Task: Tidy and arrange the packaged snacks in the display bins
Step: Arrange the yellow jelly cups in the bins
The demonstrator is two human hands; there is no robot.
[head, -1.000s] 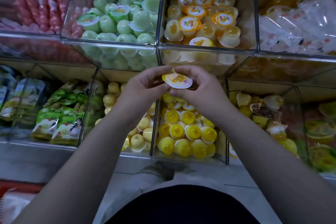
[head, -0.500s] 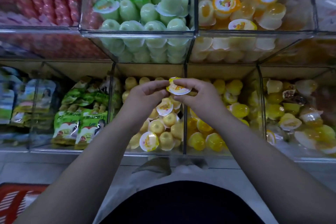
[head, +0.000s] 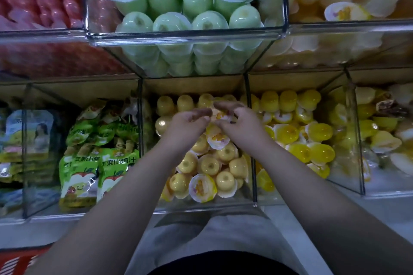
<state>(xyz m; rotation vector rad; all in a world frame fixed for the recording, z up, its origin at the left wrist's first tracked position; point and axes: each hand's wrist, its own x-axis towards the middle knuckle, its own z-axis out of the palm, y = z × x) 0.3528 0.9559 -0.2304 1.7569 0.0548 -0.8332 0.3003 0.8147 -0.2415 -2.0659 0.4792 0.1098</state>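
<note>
left hand (head: 187, 124) and right hand (head: 242, 124), fingers curled, pinched one pale-yellow plastic jelly cup (head: 220, 115) | over clear acrylic bin (head: 223, 205), 12 o'clock end | probably to seat it among matching cups

A black garment (head: 223, 263) is seen at 6 o'clock, with pale grey cloth (head: 234, 236) worn just above it. Both forearms (head: 125, 196) are left uncovered, from 7 and 4 o'clock up to the left hand (head: 185, 123) and right hand (head: 243, 123).
</note>
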